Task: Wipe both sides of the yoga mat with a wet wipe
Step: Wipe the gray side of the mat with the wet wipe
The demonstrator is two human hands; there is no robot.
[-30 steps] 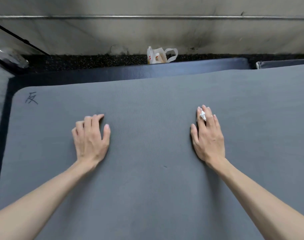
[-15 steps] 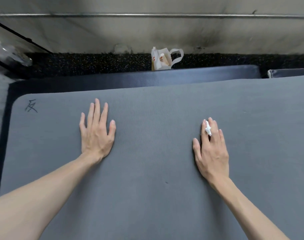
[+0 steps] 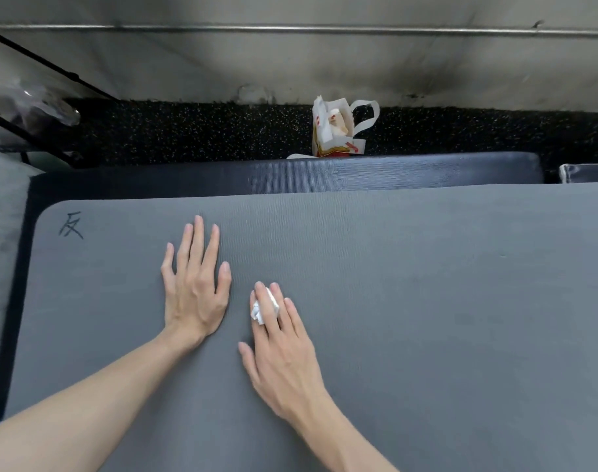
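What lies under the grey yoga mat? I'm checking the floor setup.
A dark blue mat shows beyond the grey yoga mat along its far and left edges; whatever lies beneath the rest is covered.

A stained grey wall (image 3: pixel 324 63) with a metal rail (image 3: pixel 290 28) is seen above black speckled rubber flooring (image 3: pixel 188 131); blurred, possibly plastic clutter (image 3: pixel 32 107) at left.
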